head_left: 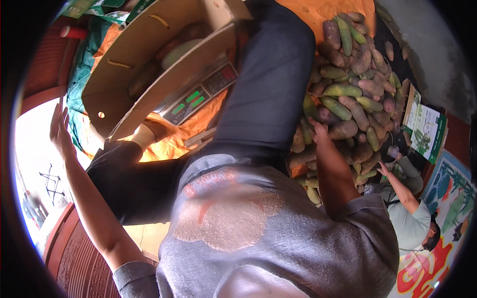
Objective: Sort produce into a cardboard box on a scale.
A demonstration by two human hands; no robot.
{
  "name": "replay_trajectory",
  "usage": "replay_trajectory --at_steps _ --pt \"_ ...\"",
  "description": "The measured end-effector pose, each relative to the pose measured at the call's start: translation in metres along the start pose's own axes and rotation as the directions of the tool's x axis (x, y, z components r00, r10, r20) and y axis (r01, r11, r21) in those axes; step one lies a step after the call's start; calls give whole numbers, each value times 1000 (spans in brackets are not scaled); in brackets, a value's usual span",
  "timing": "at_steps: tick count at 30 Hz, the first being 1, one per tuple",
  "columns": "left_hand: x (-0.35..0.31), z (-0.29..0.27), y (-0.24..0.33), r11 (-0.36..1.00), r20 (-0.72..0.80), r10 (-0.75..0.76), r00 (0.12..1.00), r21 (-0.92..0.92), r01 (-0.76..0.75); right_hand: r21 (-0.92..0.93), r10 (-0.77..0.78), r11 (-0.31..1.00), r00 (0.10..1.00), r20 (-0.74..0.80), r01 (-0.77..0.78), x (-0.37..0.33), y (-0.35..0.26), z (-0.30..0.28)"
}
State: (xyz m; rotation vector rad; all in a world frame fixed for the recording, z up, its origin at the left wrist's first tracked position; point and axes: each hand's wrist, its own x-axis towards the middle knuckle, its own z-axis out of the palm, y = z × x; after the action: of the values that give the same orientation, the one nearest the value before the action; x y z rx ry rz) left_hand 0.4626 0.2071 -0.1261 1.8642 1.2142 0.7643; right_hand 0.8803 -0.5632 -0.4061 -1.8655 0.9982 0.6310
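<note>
My right hand [320,131] reaches down into the left edge of a big pile of long radishes [357,113], some green, others reddish brown. Its fingers are closed at a green radish [306,131], partly hidden by the hand and the pile. Out at the far left, my left hand [60,133] is raised with its fingers stretched, holding nothing. Near it stands an open cardboard box [117,82] with a few radishes [180,53] inside, much of them in shadow. Beside the box is a digital scale [191,103] with lit green displays.
Orange sheeting [290,7] lies under the pile and scale. A co-worker [405,213] reaches toward the pile from the lower right. A printed green and white carton [425,130] stands at its right edge. Carved red wooden furniture [79,253] is at the lower left. My bent legs [268,84] divide box and pile.
</note>
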Motion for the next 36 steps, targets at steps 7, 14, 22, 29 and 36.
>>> replay_trajectory --at_steps 7,14,22,29,36 --pt "14 13 31 997 103 65 993 -45 -61 -61 -365 931 920 -139 360 -1 -45 -34" --pt "-6 13 108 960 472 79 878 203 -195 -842 -913 183 405 46 507 -155 -232 -16" --pt "-67 70 125 751 770 57 636 387 -535 -143 -998 -19 -10 60 990 -366 -353 53" --pt "-109 82 124 546 853 0 522 437 -715 133 -807 9 -71 586 991 -479 -312 220" --pt "-112 79 118 551 832 1 554 462 -695 13 -583 -361 -236 778 933 -510 -240 330"
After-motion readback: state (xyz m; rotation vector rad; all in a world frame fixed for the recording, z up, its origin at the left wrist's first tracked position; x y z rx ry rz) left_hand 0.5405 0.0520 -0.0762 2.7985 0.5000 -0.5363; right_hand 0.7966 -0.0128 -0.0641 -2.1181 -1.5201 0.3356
